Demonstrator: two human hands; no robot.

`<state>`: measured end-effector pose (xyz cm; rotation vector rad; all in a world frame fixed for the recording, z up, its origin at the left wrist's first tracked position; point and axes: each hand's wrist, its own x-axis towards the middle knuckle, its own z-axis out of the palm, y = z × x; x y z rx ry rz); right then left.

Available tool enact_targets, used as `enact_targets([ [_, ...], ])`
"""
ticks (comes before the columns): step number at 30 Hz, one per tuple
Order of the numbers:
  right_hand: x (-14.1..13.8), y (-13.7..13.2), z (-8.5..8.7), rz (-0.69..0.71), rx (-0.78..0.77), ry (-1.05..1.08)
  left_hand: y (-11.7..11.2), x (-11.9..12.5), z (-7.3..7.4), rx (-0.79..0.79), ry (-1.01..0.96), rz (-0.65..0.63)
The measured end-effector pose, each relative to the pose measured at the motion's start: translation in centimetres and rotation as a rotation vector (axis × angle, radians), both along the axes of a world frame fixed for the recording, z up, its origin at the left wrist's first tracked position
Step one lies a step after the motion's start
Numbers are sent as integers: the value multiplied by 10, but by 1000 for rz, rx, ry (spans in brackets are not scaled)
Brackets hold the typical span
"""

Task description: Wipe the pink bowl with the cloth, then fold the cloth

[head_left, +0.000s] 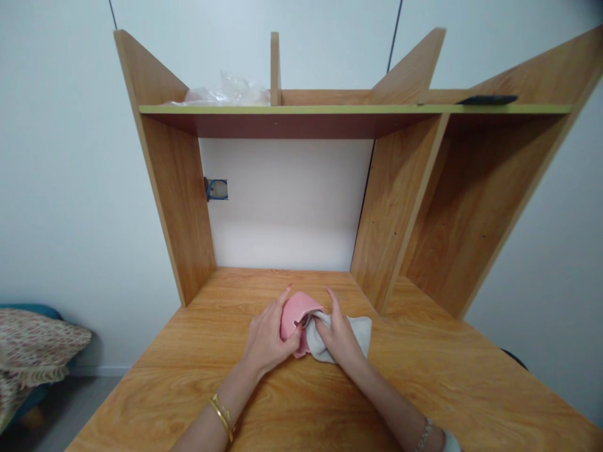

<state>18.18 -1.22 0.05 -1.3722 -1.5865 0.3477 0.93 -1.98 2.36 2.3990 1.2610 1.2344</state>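
Note:
My left hand [271, 331] is wrapped round a glossy pink hollow container [298, 309], its thumb at the dark opening on the near right side. The container is tilted over the wooden desk; its exact kind I cannot make out. My right hand [338, 333] grips a pale grey cloth [362, 333], with one end bunched at the container's opening and the rest hanging to the right. Part of the cloth's bunched end and the right fingertips are hidden.
Around my arms spreads the wooden desktop [188, 364]. Behind it rises a shelf unit [301, 119] with upright panels. On its top lie clear plastic wrap [228, 91] and a flat black object [490, 99]. A patterned fabric [40, 342] covers a blue seat at left.

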Motion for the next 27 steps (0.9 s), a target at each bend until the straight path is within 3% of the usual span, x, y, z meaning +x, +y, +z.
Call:
enact_targets([
  [3,1,6,-8,-29,2,83,2,1,-3,-56,-90,12],
  [8,4,19,-24,-73,-22,232,6,3,-10,-144,-170,-79],
  [15,5,27,-29,-4,28,359,4,10,-18,-216,-212,-168],
  [21,-5,24,-28,-49,-51,276,8,7,-19,-161,-210,-78],
  [27,-11,11,-12,-110,-73,48,10,-5,-15,-81,-67,-33],
])
